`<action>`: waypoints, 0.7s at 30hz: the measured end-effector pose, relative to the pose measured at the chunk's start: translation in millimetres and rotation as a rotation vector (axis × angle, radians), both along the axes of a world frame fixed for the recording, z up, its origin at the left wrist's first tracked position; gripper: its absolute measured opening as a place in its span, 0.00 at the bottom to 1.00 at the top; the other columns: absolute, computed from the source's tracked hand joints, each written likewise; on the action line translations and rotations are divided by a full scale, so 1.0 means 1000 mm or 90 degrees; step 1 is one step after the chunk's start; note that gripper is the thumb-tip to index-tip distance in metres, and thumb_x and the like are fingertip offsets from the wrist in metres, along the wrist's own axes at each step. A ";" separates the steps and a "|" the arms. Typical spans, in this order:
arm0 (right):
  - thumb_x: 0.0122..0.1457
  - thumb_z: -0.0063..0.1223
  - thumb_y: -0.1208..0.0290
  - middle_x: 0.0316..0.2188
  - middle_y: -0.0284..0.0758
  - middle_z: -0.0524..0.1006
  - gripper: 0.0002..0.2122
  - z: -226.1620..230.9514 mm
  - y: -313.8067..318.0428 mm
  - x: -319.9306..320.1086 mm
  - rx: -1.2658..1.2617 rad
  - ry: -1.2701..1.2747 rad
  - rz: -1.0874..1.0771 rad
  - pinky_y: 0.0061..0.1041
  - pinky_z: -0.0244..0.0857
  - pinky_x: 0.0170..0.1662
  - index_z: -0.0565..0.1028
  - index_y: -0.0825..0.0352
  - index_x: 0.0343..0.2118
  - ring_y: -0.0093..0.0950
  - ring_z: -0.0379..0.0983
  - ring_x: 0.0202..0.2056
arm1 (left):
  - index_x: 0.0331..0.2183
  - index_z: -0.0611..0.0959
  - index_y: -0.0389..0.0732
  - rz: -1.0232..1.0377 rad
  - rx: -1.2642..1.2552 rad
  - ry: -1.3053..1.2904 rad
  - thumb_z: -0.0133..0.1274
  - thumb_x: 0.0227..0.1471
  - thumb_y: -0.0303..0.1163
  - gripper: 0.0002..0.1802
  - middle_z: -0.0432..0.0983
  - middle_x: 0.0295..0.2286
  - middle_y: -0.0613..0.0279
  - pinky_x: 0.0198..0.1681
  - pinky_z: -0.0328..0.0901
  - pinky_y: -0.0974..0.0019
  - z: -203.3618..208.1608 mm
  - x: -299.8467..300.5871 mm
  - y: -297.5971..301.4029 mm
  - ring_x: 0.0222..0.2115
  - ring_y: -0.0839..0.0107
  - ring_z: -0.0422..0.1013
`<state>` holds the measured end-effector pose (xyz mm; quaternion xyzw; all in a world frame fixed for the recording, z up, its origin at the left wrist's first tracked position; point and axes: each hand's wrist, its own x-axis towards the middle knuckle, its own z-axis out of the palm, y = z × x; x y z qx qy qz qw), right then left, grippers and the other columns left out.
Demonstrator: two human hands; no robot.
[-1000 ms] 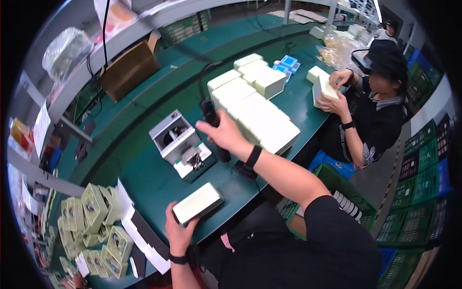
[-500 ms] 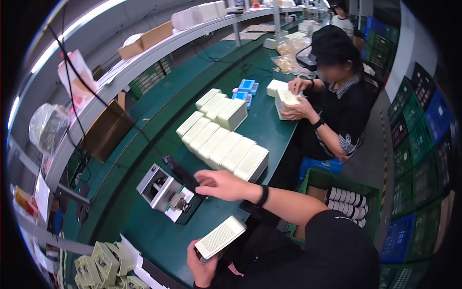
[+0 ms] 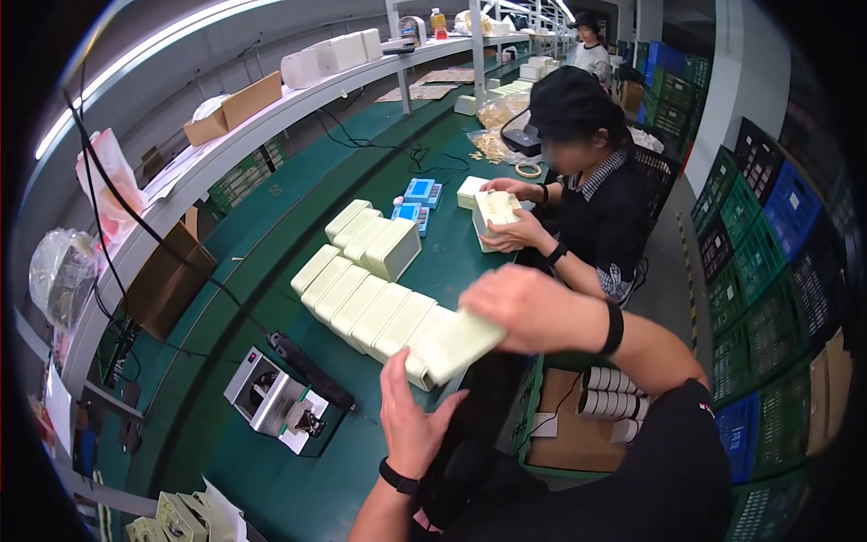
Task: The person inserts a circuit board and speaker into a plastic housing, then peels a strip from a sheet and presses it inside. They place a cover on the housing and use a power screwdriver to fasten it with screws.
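Right hand (image 3: pixel 526 307) is wrapped around one end of a pale cream, block-shaped, plastic-looking box (image 3: pixel 456 348), while the bare left hand (image 3: pixel 415 426) sits at the other end with fingers and thumb spread; can't tell if it's actually touching. Biggest thing around is the long, dark green workbench (image 3: pixel 280 490), and on it runs a row of matching pale cream boxes (image 3: pixel 368 309), packed side by side. Next size down: a silver-grey, boxy metal machine (image 3: pixel 262 392), well apart from both hands. Then the held box itself, over the near end of the row, though I can't tell if it's resting on anything. Edges look gently rounded, colour's an even creamy white with a hint of green, and blur near the right hand hides the finer detail. Smallest is a black, stick-shaped handheld tool (image 3: pixel 312 370), just beside the machine.
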<state>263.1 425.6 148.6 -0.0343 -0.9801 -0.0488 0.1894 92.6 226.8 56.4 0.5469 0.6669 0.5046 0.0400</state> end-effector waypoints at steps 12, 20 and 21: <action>0.42 0.71 0.70 0.44 0.42 0.76 0.29 -0.109 0.213 -0.153 0.011 -0.034 0.050 0.40 0.70 0.53 0.71 0.65 0.49 0.44 0.73 0.51 | 0.62 0.68 0.35 0.092 -0.120 0.164 0.77 0.39 0.40 0.53 0.67 0.59 0.42 0.63 0.63 0.51 -0.038 -0.047 0.001 0.60 0.44 0.65; 0.41 0.74 0.68 0.56 0.44 0.72 0.36 -0.157 0.197 -0.167 -0.006 0.158 -0.085 0.42 0.67 0.58 0.70 0.67 0.57 0.43 0.69 0.58 | 0.62 0.68 0.33 0.062 -0.127 0.199 0.74 0.44 0.39 0.49 0.65 0.60 0.40 0.63 0.62 0.50 -0.030 -0.089 0.013 0.62 0.43 0.63; 0.41 0.74 0.68 0.56 0.44 0.72 0.36 -0.156 0.192 -0.154 0.004 0.163 -0.113 0.42 0.67 0.58 0.70 0.67 0.57 0.43 0.69 0.58 | 0.63 0.67 0.32 0.049 -0.142 0.189 0.72 0.47 0.41 0.48 0.64 0.61 0.38 0.65 0.60 0.50 -0.031 -0.095 0.026 0.62 0.42 0.61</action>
